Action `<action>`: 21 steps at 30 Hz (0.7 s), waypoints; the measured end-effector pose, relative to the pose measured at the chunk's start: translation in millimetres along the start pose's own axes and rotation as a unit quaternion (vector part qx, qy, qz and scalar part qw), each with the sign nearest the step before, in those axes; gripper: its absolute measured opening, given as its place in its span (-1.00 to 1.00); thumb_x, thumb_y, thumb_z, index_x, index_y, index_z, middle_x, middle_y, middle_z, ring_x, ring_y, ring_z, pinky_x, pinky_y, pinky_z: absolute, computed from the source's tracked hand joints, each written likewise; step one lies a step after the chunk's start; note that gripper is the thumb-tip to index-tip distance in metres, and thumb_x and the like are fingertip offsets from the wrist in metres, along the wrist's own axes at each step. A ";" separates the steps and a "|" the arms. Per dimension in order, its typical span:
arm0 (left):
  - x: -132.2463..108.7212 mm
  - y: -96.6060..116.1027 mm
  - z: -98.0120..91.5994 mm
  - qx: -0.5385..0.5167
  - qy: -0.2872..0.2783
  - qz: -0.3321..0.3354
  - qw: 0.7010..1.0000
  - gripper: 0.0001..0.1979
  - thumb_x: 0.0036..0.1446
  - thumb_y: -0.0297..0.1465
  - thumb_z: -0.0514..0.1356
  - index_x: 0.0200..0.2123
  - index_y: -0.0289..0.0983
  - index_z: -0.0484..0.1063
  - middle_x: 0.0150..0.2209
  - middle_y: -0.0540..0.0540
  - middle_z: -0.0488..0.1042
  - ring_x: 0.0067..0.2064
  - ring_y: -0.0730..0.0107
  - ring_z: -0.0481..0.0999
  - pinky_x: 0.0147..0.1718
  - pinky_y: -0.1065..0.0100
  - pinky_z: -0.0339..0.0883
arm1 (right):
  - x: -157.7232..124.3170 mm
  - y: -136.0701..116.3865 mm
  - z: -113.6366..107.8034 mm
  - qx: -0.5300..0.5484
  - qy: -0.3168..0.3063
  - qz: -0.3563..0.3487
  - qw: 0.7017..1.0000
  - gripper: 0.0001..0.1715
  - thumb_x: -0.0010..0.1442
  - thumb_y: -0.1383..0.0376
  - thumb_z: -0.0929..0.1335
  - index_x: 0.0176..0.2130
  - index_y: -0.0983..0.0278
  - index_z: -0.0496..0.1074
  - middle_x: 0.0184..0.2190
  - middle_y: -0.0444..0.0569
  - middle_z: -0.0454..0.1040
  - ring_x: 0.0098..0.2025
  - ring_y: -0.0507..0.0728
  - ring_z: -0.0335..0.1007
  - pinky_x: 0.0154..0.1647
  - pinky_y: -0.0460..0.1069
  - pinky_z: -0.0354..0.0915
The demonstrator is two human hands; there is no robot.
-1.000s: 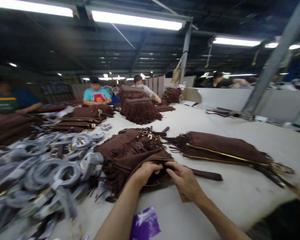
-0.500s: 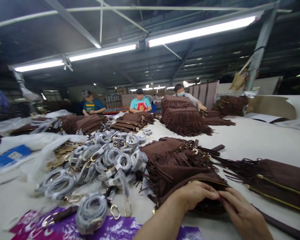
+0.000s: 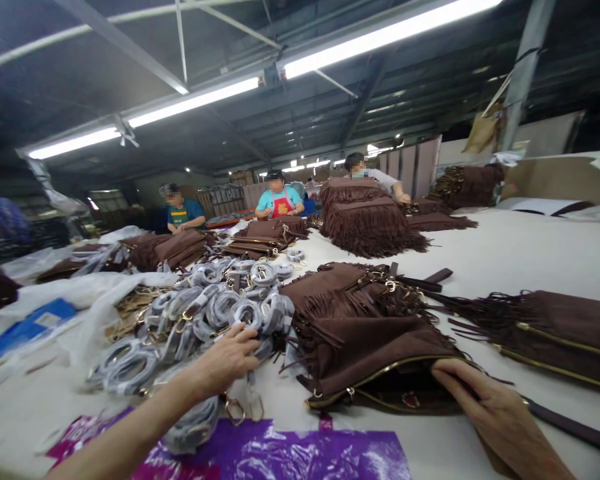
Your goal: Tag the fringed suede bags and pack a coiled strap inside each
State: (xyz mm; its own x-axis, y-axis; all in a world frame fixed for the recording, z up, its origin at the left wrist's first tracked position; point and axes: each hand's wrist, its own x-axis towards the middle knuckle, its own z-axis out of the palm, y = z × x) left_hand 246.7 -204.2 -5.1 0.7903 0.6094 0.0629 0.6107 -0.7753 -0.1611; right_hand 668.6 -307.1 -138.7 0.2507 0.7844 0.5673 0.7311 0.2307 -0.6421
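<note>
Meanwhile, at a long white tabletop (image 3: 505, 260) in a workshop, a person's left hand (image 3: 225, 360) reaches out over a heap of coiled straps wrapped in grey film (image 3: 220, 310), fingers (image 3: 247, 333) spread and loose on the nearest coils, not closed around any of them. The right hand (image 3: 485, 403) rests at the mouth of a brown suede fringed bag (image 3: 375, 347), fingertips (image 3: 443, 370) pressed to the dark inner edge just under its gold zipper (image 3: 380, 377); whether it pinches the edge or only touches it cannot be told. The bag lies flat between the two hands, its open side turned toward the wearer of the camera, touching the right hand and well apart from the left. The strap heap sits just left of the bag, some gold clasps (image 3: 235, 410) showing at its near edge. A purple plastic sheet (image 3: 300, 453) lies at the near edge of the tabletop, below both hands. A second fringed bag (image 3: 555, 333) lies to the right, apart from the first, and a tall stack of fringed bags (image 3: 365, 220) stands farther back. Three other people (image 3: 280, 200) work at the far end, under strip lights (image 3: 195, 103).
</note>
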 end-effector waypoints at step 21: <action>165.5 161.6 32.0 -0.212 0.092 -0.046 0.972 -0.66 0.35 -0.40 -0.16 -0.29 -0.22 0.39 -0.27 -0.10 0.51 -0.19 0.26 0.51 -0.21 0.35 0.30 | 5.7 -38.7 -10.9 0.213 0.030 0.089 0.972 -0.70 0.22 0.12 0.32 -0.44 0.24 0.40 -0.49 -0.13 0.43 -0.38 0.09 0.31 -0.32 -0.05 0.22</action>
State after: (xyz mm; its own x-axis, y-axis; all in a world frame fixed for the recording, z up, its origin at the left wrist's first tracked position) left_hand 474.6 -223.3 -52.2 0.7023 0.6703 0.2399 0.6141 -0.7408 0.2722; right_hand 648.7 -317.9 -105.0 0.3951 0.8019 0.4481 0.3461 0.3219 -0.8813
